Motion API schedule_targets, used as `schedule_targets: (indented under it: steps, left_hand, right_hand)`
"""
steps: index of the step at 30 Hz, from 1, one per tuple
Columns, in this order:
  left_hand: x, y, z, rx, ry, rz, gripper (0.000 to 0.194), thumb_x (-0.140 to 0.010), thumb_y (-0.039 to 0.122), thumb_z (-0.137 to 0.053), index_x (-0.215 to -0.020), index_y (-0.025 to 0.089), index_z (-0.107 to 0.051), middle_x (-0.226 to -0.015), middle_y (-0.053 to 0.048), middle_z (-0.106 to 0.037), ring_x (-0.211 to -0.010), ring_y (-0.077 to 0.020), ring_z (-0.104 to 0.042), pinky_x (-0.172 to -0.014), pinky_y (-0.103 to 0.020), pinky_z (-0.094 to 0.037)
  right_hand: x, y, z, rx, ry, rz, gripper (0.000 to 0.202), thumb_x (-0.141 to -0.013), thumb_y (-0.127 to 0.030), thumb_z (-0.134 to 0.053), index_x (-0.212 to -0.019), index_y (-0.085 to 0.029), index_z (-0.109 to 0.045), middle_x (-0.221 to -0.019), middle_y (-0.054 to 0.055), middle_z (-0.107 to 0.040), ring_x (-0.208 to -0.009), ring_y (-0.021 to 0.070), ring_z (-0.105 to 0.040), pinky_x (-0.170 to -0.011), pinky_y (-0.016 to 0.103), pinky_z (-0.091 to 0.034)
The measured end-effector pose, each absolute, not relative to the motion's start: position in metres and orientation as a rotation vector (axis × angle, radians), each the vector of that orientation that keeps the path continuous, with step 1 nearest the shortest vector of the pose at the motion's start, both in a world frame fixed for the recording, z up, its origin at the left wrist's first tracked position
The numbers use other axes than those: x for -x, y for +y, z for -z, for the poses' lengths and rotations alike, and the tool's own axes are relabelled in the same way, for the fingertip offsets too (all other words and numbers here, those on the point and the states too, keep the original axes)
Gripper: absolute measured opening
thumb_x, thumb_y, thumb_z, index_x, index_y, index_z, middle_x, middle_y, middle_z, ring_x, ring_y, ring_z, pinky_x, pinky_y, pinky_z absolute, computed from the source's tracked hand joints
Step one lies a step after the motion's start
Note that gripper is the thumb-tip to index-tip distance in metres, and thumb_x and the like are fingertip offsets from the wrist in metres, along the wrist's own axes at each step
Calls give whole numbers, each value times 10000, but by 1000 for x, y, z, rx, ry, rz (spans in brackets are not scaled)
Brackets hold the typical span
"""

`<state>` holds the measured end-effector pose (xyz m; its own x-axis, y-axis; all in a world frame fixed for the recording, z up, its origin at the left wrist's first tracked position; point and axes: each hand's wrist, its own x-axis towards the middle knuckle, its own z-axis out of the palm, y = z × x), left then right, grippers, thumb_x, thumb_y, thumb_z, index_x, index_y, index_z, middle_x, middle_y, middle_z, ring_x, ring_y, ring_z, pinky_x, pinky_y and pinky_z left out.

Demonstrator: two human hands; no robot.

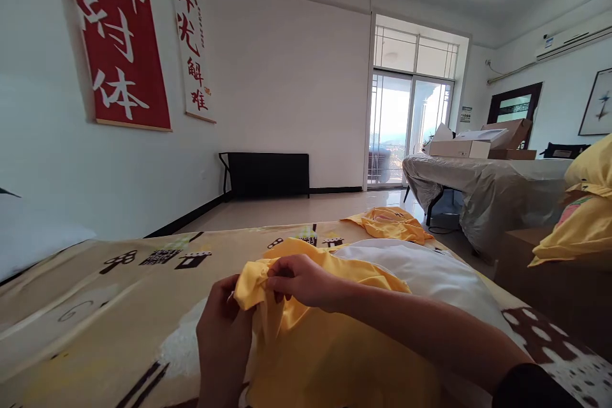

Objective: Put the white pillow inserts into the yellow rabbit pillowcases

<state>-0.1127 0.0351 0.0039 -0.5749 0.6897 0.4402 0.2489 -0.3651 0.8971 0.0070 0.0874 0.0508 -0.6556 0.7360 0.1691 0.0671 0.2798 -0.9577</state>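
Note:
A yellow cloth cover, likely a pillowcase [344, 350], lies bunched in front of me on the patterned bedspread [124, 306]. My left hand [224, 325] grips its raised corner from the left side, with the fingertips partly behind the cloth. From the right, my right hand [299, 280] pinches the same gathered corner between thumb and fingers, close to the left hand. Behind my right forearm rests a plump white pillow [430, 274], partly covered by the yellow cloth. Whether the pillow is inside the cover, I cannot tell.
Another piece of yellow cloth [387, 224] lies at the bed's far edge. Yellow pillows [583, 217] are stacked on a brown box [540, 280] at right. Behind them, a plastic-covered table [488, 178] carries open cartons [468, 143]. A black folded panel [268, 174] stands by the wall.

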Motion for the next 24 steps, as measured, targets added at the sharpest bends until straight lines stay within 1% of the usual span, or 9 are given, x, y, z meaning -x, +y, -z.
schedule_targets:
  steps: [4,7,9,13,15,19,22,24]
  left_hand:
    - [112,28,-11,-1263,1507,-1951,309,-584,403,-626,-817,202,-602,-768,-23,-631,-725,-201,-551,-635,-255,-436]
    - [108,22,-13,-1401,1633,-1968,277,-685,457,-545,-807,215,-600,-763,-16,-618,-713,-195,-532,-654,-264,-405]
    - [105,19,-13,-1553,1730,-1997,291,-739,489,-492,-802,221,-585,-753,-12,-593,-698,-190,-511,-669,-272,-387]
    - [103,17,-12,-1837,1905,-1977,353,-691,568,-551,-720,217,-528,-718,-27,-551,-705,-210,-512,-661,-288,-380]
    - [104,17,-12,-1842,1979,-1917,348,-698,568,-550,-687,222,-506,-676,-21,-538,-654,-200,-500,-611,-280,-364]
    - [103,16,-12,-1671,2053,-1905,292,-759,504,-473,-658,230,-475,-593,5,-492,-551,-169,-447,-544,-263,-323]
    - [99,13,-14,-1543,2095,-1892,292,-749,507,-484,-662,230,-470,-583,17,-474,-534,-163,-437,-534,-259,-306]
    - [96,12,-16,-1462,2128,-1869,293,-755,512,-486,-679,230,-479,-582,21,-475,-543,-168,-444,-541,-258,-306]
  right_hand:
    - [-4,90,-48,719,-1903,-1377,188,-814,-110,-526,-637,-164,-494,-519,-62,-479,-493,56,-407,-507,183,-330]
    - [-2,92,-47,706,-1857,-1361,158,-807,-125,-531,-658,-164,-495,-541,-55,-481,-518,63,-415,-515,183,-341]
    - [-2,92,-46,699,-1837,-1348,141,-797,-128,-535,-667,-166,-495,-559,-54,-480,-534,67,-420,-524,186,-346]
    - [1,91,-41,745,-1843,-1261,108,-770,-144,-564,-682,-171,-508,-601,-51,-476,-561,75,-407,-525,195,-337]
    - [3,90,-38,755,-1855,-1240,100,-764,-147,-573,-691,-173,-510,-617,-48,-484,-572,80,-418,-536,201,-348]
    - [6,90,-31,724,-1875,-1210,88,-766,-139,-567,-704,-175,-514,-622,-47,-497,-577,87,-451,-556,211,-381]
    - [7,91,-29,706,-1901,-1147,89,-772,-146,-565,-702,-174,-518,-628,-48,-489,-574,84,-431,-543,206,-372]
    - [7,91,-30,679,-1937,-1095,92,-773,-114,-535,-701,-173,-535,-630,-45,-499,-575,84,-434,-543,205,-365]
